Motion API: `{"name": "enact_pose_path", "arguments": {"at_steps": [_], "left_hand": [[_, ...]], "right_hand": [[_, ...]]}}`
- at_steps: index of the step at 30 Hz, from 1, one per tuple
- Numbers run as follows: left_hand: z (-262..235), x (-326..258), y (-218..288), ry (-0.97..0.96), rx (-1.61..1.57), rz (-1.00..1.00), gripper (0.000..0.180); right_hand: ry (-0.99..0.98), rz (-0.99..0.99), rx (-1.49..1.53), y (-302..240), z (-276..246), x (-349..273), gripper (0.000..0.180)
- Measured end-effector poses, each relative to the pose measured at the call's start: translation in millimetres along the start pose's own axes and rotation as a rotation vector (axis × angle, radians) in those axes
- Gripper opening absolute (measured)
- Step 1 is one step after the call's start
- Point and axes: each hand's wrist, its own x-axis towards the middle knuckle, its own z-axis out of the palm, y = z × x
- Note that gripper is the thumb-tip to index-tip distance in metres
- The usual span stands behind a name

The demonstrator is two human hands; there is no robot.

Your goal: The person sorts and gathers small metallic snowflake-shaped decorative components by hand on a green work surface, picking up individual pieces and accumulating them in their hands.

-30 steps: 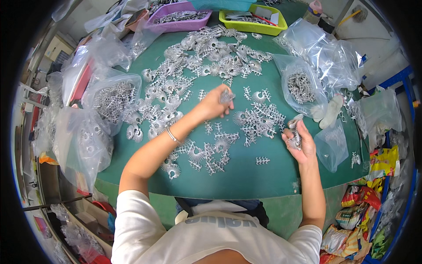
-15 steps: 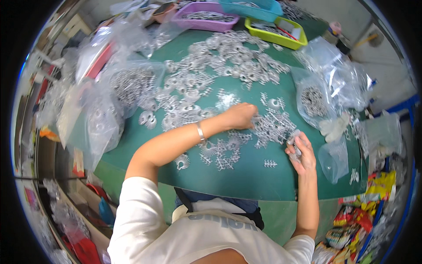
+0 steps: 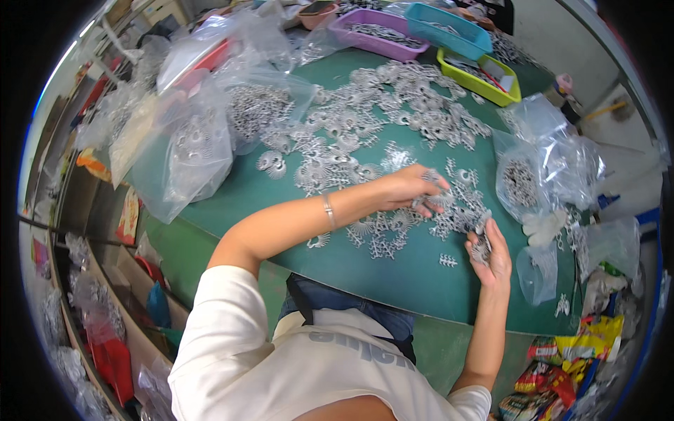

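My left hand (image 3: 411, 188) is just over the pile of small grey fishbone-shaped pieces (image 3: 460, 203), its fingers curled around a grey ridged piece (image 3: 437, 179) whose exact shape is blurred. Close by on the right, my right hand (image 3: 497, 256) is closed around several grey ribbed pieces (image 3: 481, 249), stacked against the palm. A single fishbone-shaped piece (image 3: 448, 260) lies by itself on the green tabletop (image 3: 379, 288). Below my left wrist is a smaller group of the same pieces (image 3: 390, 238). Beyond my hands spread many fan-shaped grey pieces (image 3: 344, 137), overlapping in a broad heap.
Along the far edge stand a purple basket (image 3: 339, 29), a blue basket (image 3: 484, 43) and a yellow-green basket (image 3: 511, 97). Clear bags with grey pieces sit left (image 3: 260, 112) and right (image 3: 521, 182). A pale glove (image 3: 544, 228) lies near the right edge.
My left hand has lifted off the pile, its fingers now showing a grey piece. My right hand keeps its stack. The whole view has shifted and turned somewhat.
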Motion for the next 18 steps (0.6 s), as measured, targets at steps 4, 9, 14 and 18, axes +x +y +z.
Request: {"name": "enact_pose_path", "arguments": {"at_steps": [4,9,14,18], "left_hand": [[-2,-17,-26,-0.149,-0.535,-0.141,0.032],[19,-42,-37,-0.396,-0.86,-0.198,0.062],[35,-61,-41,-0.16,-0.918,-0.217,0.05],[45,-63,-52,-0.13,-1.108,-0.03,0.038]], "right_hand": [[-0.012,0.028,-0.027,8,32,-1,0.02],[-0.091,-0.152,-0.554,21,65,-5,0.016],[-0.127,-0.512,-1.29,32,99,-18,0.022],[-0.111,-0.896,-1.456,49,105,-12,0.031]]}}
